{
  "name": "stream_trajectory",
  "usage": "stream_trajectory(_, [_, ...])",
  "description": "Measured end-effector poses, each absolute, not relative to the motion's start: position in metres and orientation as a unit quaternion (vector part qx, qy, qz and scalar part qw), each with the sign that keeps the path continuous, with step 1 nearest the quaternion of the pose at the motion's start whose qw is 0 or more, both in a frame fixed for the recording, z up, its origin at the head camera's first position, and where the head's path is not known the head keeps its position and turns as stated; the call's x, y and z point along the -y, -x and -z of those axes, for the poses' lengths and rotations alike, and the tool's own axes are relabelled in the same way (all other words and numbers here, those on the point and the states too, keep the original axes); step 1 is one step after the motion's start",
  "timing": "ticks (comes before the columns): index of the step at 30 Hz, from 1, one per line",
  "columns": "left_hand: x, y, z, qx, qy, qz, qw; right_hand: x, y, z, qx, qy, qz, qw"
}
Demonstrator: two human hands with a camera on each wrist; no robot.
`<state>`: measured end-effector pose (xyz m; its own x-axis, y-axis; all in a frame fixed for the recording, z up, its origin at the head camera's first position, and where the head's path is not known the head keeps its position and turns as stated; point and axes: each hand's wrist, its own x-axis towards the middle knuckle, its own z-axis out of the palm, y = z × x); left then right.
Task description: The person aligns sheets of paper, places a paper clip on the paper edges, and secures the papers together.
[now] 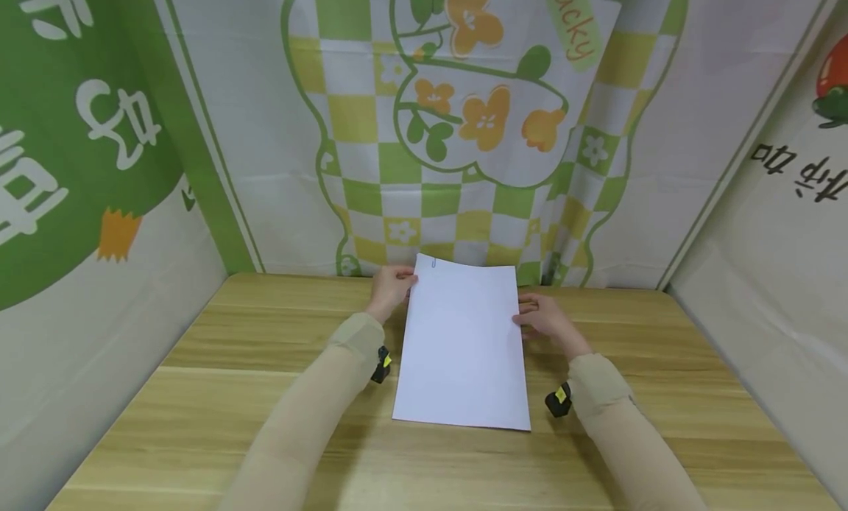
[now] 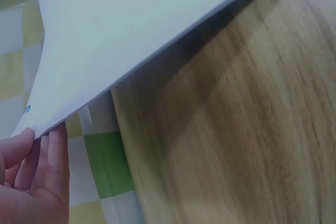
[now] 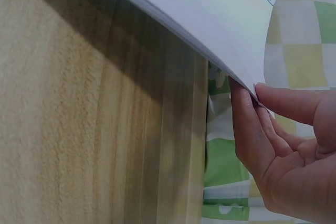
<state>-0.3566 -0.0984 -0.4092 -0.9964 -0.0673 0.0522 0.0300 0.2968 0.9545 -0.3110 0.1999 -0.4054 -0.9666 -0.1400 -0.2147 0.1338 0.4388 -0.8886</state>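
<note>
A stack of white paper sheets (image 1: 460, 349) lies lengthwise before me, its far end raised off the wooden table. A small blue paper clip (image 1: 433, 262) sits on the far left corner. My left hand (image 1: 392, 290) pinches the stack's left edge near that corner, thumb on top and fingers underneath. On the opposite side, my right hand (image 1: 545, 319) pinches the right edge between thumb and fingers, as the right wrist view shows. Several layers are visible along the stack's edge (image 3: 157, 15). Parts of the fingers are hidden beneath the paper.
The wooden table (image 1: 265, 393) ends at the back against a green and yellow checked curtain (image 1: 457, 209). Printed fabric walls stand at the left (image 1: 86, 334) and right (image 1: 775, 275). A dark wrist camera (image 1: 559, 400) hangs by the right sleeve.
</note>
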Motion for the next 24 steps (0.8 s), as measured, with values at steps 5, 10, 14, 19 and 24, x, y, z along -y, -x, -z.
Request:
stream_trajectory(5, [0.098, 0.358, 0.413, 0.812, -0.011, 0.582, 0.037, -0.199, 0.313, 0.408, -0.833, 0.0, 0.535, 0.137])
stream_trajectory(10, [0.099, 0.357, 0.42, 0.82, -0.026, 0.572, 0.018, -0.198, 0.315, 0.413, -0.831, -0.001, 0.537, 0.146])
stream_trajectory(14, [0.1, 0.358, 0.424, 0.823, -0.038, 0.566, 0.012, -0.198, 0.317, 0.416, -0.829, -0.002, 0.539, 0.15])
stream_trajectory(19, [0.099, 0.36, 0.427, 0.827, -0.035, 0.561, 0.012, -0.198, 0.319, 0.419, -0.831, -0.003, 0.537, 0.148])
stream_trajectory(24, [0.098, 0.361, 0.428, 0.835, -0.03, 0.55, 0.01, -0.198, 0.321, 0.422, -0.833, -0.007, 0.533, 0.145])
